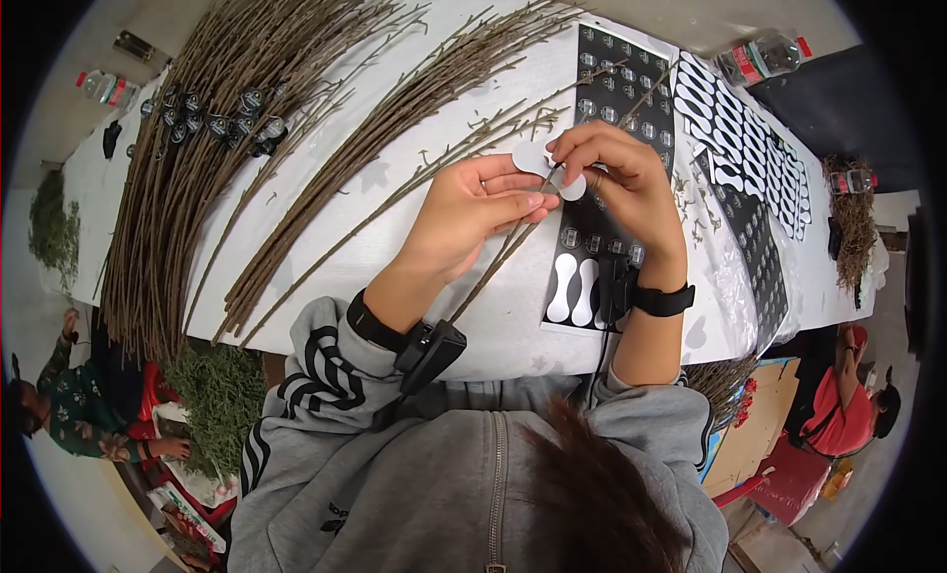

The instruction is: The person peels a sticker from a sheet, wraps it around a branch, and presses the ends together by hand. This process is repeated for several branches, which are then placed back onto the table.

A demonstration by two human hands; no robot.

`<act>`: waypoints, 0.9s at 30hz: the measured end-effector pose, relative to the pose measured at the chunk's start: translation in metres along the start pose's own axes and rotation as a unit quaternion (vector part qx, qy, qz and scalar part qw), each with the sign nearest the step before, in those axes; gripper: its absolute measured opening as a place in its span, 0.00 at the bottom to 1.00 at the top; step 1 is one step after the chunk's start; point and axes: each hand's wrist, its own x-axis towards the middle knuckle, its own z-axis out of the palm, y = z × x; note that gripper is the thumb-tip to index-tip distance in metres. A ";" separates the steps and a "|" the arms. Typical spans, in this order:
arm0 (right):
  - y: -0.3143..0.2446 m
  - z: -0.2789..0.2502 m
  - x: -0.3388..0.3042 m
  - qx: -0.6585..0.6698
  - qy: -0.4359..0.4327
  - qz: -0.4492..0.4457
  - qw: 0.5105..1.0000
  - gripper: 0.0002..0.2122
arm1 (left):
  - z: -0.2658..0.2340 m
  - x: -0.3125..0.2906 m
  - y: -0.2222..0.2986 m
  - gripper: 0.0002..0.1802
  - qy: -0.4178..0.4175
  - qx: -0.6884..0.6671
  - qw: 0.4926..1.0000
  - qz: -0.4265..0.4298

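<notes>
A thin brown twig [493, 264] runs up from near my left wrist and passes between my two hands. My left hand [472, 206] is closed on it, with thumb and fingers pinching near the label. A white dumbbell-shaped sticker label [531, 158] lies across the twig, one round end to the upper left and the other under my right fingers. My right hand [623, 176] pinches the label's narrow middle with thumb and fingertips. Beneath my hands is a black label sheet [624, 90], with several white labels left at its near end.
Bundles of bare twigs [340, 174] cover the table's left, one with round black tags [219, 126]. Several more label sheets [735, 129] lie at right beside clear plastic film [728, 267]. Plastic bottles [762, 59] stand at the edges. Other people [104, 400] sit on both sides.
</notes>
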 end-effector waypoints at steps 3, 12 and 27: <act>-0.002 0.004 0.002 -0.008 0.006 -0.001 1.000 0.07 | -0.002 0.002 -0.002 0.12 -0.014 0.002 1.000 0.003; -0.003 0.022 0.007 -0.020 0.048 0.001 0.999 0.07 | 0.004 0.003 -0.011 0.15 0.074 -0.046 0.995 0.049; 0.005 0.030 0.005 -0.038 0.087 0.073 0.993 0.03 | 0.006 0.001 -0.012 0.17 0.082 -0.073 0.992 0.058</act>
